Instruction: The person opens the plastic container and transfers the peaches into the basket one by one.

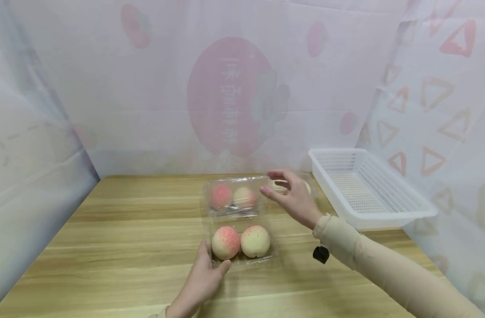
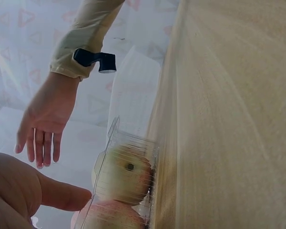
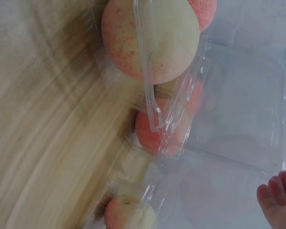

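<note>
Left hand (image 1: 200,276) grips clamshell (image 1: 242,260), lid (image 1: 232,196) up

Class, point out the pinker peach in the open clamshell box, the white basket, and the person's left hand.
pinker peach (image 1: 225,242), head view, middle of its skin
white basket (image 1: 393,216), head view, near rim
left hand (image 1: 202,278), head view, back of the hand

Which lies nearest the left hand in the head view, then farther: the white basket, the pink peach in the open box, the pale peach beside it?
1. Pink peach, beside the left hand.
2. Pale peach, just right of it.
3. White basket, far right.
</note>
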`<move>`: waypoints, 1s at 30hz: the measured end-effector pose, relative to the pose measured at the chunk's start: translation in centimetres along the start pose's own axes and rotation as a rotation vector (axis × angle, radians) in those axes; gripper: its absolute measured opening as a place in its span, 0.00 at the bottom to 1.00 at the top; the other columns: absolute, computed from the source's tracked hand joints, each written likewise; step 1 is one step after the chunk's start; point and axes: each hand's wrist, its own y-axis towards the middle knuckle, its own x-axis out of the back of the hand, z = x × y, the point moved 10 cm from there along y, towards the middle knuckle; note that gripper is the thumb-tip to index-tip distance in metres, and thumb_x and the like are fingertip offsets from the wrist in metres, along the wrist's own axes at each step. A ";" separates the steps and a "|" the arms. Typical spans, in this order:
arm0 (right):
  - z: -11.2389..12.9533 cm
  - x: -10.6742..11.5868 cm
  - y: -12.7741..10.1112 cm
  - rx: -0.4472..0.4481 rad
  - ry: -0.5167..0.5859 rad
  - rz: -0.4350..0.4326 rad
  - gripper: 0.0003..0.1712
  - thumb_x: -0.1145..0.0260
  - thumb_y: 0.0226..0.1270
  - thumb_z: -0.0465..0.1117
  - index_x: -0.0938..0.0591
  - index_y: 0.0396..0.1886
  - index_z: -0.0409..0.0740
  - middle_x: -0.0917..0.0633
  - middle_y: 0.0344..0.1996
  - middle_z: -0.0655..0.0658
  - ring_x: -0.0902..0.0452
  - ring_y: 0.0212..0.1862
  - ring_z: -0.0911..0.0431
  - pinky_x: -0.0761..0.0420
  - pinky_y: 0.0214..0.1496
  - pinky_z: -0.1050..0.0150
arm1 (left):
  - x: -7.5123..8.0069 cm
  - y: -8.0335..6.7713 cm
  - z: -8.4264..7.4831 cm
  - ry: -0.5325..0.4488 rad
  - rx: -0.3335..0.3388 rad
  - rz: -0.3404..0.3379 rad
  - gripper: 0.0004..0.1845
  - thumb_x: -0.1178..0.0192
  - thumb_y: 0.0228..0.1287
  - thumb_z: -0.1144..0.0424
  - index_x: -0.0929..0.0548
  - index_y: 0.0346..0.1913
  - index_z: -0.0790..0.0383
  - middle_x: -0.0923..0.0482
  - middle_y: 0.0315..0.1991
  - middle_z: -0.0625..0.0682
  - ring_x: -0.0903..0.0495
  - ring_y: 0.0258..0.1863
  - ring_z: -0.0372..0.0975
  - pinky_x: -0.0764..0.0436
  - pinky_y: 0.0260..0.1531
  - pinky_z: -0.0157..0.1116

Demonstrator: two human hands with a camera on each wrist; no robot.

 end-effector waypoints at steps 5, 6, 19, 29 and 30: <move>0.1 0.8 -0.9 0.016 0.073 -0.063 0.36 0.24 0.59 0.48 0.26 0.64 0.42 0.27 0.63 0.46 0.29 0.63 0.49 0.26 0.63 0.58 | 0.1 -0.2 -0.3 0.010 -0.025 -0.030 0.51 0.37 0.63 0.71 0.66 0.71 0.83 0.52 0.71 0.78 0.51 0.71 0.63 0.51 0.68 0.58; 0.2 1.1 -1.1 0.022 0.091 -0.083 0.36 0.24 0.59 0.46 0.27 0.64 0.41 0.27 0.63 0.45 0.29 0.63 0.49 0.26 0.64 0.58 | 0.1 -0.3 -0.4 0.009 -0.028 -0.035 0.51 0.37 0.63 0.71 0.66 0.71 0.83 0.51 0.70 0.78 0.51 0.71 0.63 0.51 0.68 0.58; -1.5 -1.0 -3.3 -0.015 0.253 0.089 0.31 0.24 0.57 0.35 0.25 0.60 0.34 0.20 0.55 0.41 0.24 0.58 0.47 0.24 0.61 0.53 | 0.0 -0.7 -0.6 0.007 -0.036 -0.041 0.50 0.37 0.63 0.71 0.65 0.71 0.84 0.53 0.71 0.78 0.52 0.71 0.63 0.51 0.68 0.58; -3.0 -5.9 -5.0 -0.036 0.231 0.382 0.31 0.21 0.53 0.39 0.20 0.58 0.40 0.18 0.55 0.45 0.26 0.61 0.46 0.28 0.65 0.57 | 0.0 -0.7 -0.4 0.007 -0.033 -0.044 0.50 0.36 0.63 0.70 0.64 0.71 0.83 0.54 0.71 0.78 0.52 0.71 0.63 0.50 0.68 0.58; -3.1 -6.1 -5.1 -0.045 0.229 0.394 0.32 0.21 0.53 0.39 0.20 0.58 0.41 0.18 0.55 0.46 0.26 0.61 0.47 0.29 0.66 0.57 | 0.0 -0.7 -0.4 0.007 -0.035 -0.046 0.50 0.36 0.63 0.70 0.64 0.71 0.83 0.54 0.71 0.78 0.51 0.71 0.63 0.50 0.68 0.57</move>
